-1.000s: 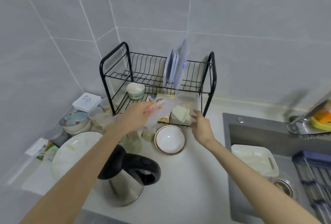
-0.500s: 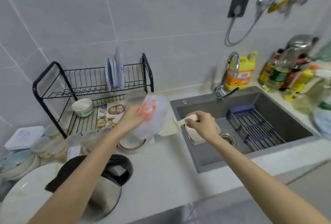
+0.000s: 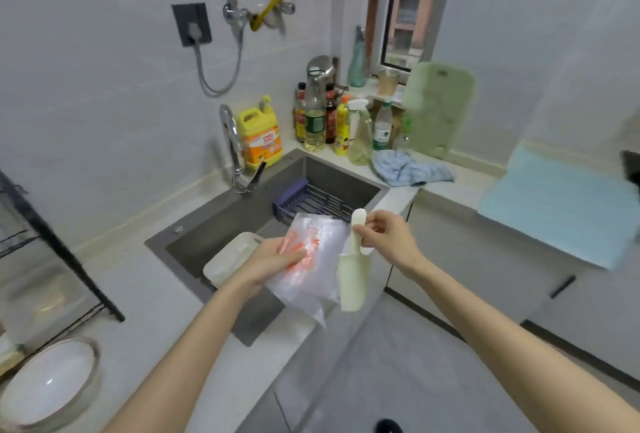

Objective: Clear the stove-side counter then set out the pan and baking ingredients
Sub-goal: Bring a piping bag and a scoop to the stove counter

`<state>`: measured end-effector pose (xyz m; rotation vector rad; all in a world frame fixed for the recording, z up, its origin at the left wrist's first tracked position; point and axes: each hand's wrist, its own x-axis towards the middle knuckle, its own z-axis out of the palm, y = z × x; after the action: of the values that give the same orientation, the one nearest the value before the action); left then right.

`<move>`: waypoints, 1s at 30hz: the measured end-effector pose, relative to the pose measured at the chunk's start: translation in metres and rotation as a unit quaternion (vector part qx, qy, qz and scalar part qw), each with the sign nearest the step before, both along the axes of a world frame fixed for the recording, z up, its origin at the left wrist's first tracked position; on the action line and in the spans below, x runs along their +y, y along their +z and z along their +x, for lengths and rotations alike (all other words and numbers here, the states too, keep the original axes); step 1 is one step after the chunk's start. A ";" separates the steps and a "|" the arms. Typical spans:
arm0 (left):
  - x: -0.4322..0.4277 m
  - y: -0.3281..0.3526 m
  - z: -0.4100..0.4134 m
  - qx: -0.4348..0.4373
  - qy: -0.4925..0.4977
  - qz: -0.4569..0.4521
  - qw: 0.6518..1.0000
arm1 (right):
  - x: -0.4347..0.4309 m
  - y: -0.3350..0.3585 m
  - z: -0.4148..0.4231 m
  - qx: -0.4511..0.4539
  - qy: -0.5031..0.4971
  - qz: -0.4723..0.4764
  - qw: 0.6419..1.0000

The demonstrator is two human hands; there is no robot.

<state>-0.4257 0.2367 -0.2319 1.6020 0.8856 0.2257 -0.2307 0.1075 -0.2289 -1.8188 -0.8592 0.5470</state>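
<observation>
A clear plastic bag (image 3: 318, 280) is printed in orange; a plastic scoop (image 3: 351, 285) is coloured cream; a rumpled cloth (image 3: 408, 169) is striped blue.

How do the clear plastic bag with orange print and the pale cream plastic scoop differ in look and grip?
The clear plastic bag with orange print is see-through and crinkled; the pale cream plastic scoop is opaque and smooth. The left hand grips the bag's face; the right hand pinches the scoop's handle, so it hangs down. Both are held beside each other over the front edge of the grey sink.
</observation>
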 end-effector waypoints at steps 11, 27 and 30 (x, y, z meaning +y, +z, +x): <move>-0.073 -0.008 0.263 -0.007 -0.189 0.046 0.981 | -0.133 -0.005 0.197 0.039 -0.188 0.024 0.981; -0.319 -0.004 0.633 -0.036 -0.466 0.034 0.883 | -0.412 0.005 0.442 0.092 -0.455 0.064 0.883; -0.370 -0.012 0.697 -0.032 -0.516 0.038 0.855 | -0.461 0.004 0.483 0.087 -0.505 0.073 0.856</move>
<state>0.2718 -0.1335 -0.2437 1.9122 -0.1258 -0.4536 0.2525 -0.3533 -0.2252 -1.7577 0.2361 -0.0490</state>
